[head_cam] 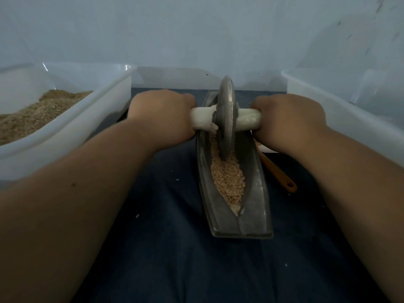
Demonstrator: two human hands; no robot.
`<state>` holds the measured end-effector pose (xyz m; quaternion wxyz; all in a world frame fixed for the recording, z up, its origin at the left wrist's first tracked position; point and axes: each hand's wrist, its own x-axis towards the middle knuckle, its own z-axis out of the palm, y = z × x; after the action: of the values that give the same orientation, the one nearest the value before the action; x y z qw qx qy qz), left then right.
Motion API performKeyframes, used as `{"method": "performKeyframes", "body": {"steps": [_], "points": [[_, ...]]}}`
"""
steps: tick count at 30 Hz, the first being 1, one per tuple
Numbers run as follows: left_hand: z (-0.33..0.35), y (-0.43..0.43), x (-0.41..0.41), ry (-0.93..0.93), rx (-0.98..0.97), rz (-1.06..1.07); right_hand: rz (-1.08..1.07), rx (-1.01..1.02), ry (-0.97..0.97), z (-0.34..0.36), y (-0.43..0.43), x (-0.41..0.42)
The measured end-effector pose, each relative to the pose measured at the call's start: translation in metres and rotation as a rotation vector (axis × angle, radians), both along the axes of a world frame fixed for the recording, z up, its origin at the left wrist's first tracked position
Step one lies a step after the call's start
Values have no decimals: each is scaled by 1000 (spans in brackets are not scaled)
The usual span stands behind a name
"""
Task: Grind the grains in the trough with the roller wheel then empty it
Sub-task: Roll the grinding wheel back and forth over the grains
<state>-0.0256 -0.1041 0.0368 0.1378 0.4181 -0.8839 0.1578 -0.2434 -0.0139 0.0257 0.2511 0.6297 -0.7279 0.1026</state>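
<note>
Hands gripping the wrapped axle either side of a metal roller wheel [226,119].
Left hand [161,113] and right hand [288,121] clench it; below, a boat-shaped trough [255,206] holds coarse grains [228,178].

Grey metal roller wheel [226,119] with white-wrapped handle [202,120]; grey trough [253,193] filled with tan grains [228,178]; orange spatula [277,173]; dark blue surface [166,237]; translucent white bins [65,136].

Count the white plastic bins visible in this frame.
2. One bin sits at the left, holding ground material; the other bin sits at the right, its contents not visible. More may lie outside the view.
</note>
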Motion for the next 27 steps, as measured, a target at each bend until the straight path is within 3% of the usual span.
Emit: {"method": "performKeyframes", "body": {"steps": [4, 9, 11, 15, 23, 27], "points": [[4, 4, -3, -64, 11, 24, -1, 104, -11, 7, 5, 0], [17, 12, 14, -186, 343, -115, 76, 495, -170, 34, 33, 11], [21, 17, 17, -203, 451, -133, 76, 565, -204, 40, 41, 15], [23, 20, 16, -190, 494, -122, 88, 546, -229, 40, 44, 18], [20, 18, 13, -129, 557, -109, 103, 329, -68, 30, 31, 12], [27, 20, 13, -148, 665, -112, 111, 489, -166, 39, 36, 15]]}}
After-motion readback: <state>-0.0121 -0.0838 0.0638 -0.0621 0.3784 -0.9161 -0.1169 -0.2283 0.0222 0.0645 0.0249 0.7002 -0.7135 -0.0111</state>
